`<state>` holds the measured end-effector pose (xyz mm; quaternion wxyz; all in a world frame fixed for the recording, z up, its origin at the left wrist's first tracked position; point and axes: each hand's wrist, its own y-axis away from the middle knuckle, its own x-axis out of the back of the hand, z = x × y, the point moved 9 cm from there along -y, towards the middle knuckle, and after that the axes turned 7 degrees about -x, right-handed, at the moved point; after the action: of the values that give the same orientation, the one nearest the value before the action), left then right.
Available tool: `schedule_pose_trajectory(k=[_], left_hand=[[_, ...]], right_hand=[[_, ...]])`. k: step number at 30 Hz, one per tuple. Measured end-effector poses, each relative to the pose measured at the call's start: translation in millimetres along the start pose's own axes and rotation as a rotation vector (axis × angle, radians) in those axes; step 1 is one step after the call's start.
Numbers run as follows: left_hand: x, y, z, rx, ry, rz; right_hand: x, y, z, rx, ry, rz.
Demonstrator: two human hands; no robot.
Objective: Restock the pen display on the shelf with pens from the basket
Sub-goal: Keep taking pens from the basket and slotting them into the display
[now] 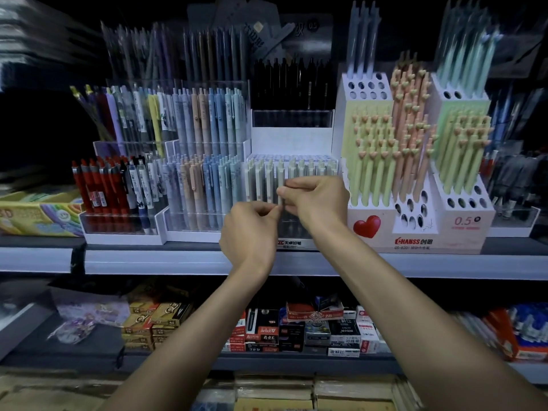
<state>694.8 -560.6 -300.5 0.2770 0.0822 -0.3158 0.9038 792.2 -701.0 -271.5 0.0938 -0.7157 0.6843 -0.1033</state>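
Observation:
A white pen display (292,143) stands in the middle of the shelf (154,258), its front row filled with pale grey-green pens (261,180). My right hand (318,200) pinches the upper part of one grey pen (281,185) at that row. My left hand (252,229) sits just below and left of it, fingers curled, pinching the same pen lower down. The pen's lower end is hidden by my hands. The basket is out of view.
Clear racks of pastel pens (207,161) and red pens (100,188) stand to the left. A white heart-topped pen stand (415,226) is to the right. Black pens (292,84) fill the display's back tier. Boxed stationery (296,330) lies on the lower shelf.

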Motion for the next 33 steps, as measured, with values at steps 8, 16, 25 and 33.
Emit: schedule_pose_trajectory(k=[8, 16, 25, 33], left_hand=[[-2.6, -1.0, 1.2, 0.015, -0.016, 0.018], [-4.9, 4.5, -2.2, 0.024, -0.032, 0.004], [5.1, 9.2, -2.2, 0.048, -0.107, -0.025], [24.2, 14.8, -9.9, -0.032, -0.107, -0.122]], right_hand=[[0.6, -0.5, -5.9, 0.051, 0.09, 0.065], [-0.7, 6.2, 1.1, 0.033, 0.103, 0.108], [2.1, 25.1, -2.1, 0.028, 0.172, 0.134], [26.9, 73.7, -9.1, 0.07, 0.216, 0.239]])
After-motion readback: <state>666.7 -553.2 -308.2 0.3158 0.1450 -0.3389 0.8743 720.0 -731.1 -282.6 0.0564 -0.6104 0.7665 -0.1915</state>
